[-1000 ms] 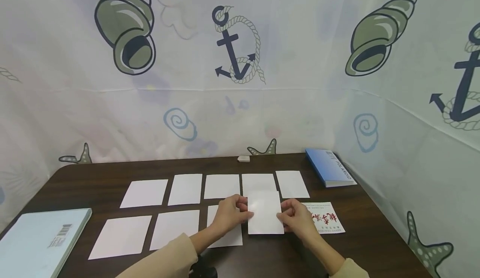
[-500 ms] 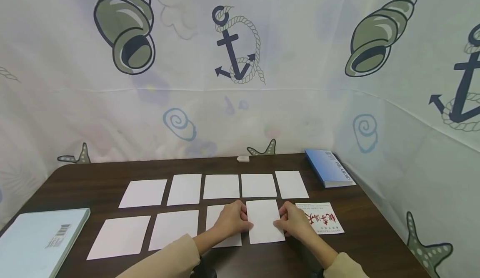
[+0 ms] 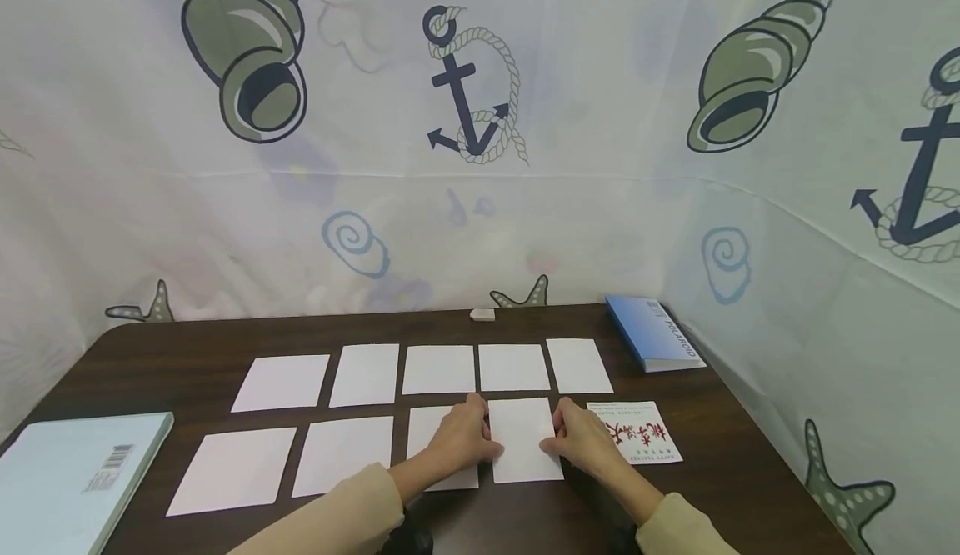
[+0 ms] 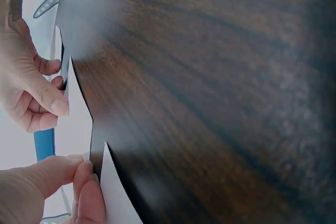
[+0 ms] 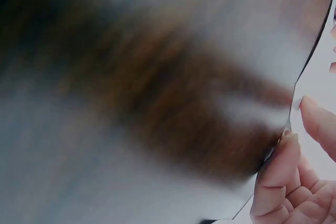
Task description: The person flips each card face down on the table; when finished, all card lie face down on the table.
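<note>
A blank white card [image 3: 527, 440] lies at the right end of the front row of white cards, upright in orientation. My left hand [image 3: 463, 437] pinches its left edge between thumb and fingers. On the opposite edge, the thumb and fingers of my right hand [image 3: 588, 440] pinch the same card. The left wrist view shows both hands at this card [image 4: 76, 121], close over the dark tabletop. In the right wrist view, my right thumb [image 5: 315, 121] lies on the card's face with a finger under its edge. My left forearm partly covers the neighbouring white card [image 3: 427, 428].
Several white cards, such as this one [image 3: 438, 369], form a back row. A card with red characters [image 3: 641, 434] lies right of my right hand. A blue book [image 3: 652, 334] sits at the back right, a pale book [image 3: 67, 472] at the front left. A small white block [image 3: 482, 315] is at the back edge.
Both hands have brought the white card down and toward me, from overlapping the back row to its place in the front row. Over the last half second the hands have barely moved.
</note>
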`<action>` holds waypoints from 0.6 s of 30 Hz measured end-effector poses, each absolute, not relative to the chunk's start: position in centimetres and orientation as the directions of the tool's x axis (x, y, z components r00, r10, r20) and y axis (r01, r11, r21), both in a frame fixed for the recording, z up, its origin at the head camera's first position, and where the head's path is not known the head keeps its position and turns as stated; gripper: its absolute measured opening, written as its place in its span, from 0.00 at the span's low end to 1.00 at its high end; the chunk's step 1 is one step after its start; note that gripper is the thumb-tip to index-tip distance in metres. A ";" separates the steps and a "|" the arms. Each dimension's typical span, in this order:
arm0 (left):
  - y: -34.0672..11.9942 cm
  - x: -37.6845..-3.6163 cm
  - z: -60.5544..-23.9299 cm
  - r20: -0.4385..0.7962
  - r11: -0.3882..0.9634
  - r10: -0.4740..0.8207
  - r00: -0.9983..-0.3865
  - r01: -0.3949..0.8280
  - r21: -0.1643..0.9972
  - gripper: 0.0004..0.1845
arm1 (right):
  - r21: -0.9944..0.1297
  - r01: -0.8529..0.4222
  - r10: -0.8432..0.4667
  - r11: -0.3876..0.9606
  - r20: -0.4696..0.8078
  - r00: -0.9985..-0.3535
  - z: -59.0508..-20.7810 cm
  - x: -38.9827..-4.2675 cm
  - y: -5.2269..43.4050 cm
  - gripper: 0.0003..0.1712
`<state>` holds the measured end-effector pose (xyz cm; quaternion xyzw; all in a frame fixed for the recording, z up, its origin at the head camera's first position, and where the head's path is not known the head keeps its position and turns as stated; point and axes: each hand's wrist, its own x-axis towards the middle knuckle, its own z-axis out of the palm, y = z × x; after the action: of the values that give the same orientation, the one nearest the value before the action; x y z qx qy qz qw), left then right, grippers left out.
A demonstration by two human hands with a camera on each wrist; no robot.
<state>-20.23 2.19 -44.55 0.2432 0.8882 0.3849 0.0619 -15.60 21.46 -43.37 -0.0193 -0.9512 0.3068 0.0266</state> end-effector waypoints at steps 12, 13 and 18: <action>2.4 -20.5 -44.2 0.036 0.592 0.492 -0.870 0.364 0.719 0.24 | -0.819 0.113 0.198 0.563 0.001 -0.980 -42.5 -16.4 27.1 0.12; 2.4 -20.6 -44.2 0.039 0.590 0.496 -0.867 0.369 0.718 0.24 | -0.823 0.136 0.241 0.552 0.002 -0.971 -42.3 -16.3 28.3 0.13; 2.4 -20.7 -44.3 0.037 0.590 0.508 -0.861 0.379 0.713 0.23 | -0.781 0.234 0.354 0.579 -0.017 -0.935 -42.4 -15.4 33.4 0.17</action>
<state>-20.69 2.40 -44.33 0.2497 0.8876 0.3774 0.0853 -15.37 33.38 -42.44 -0.1659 -0.8859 0.4275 0.0703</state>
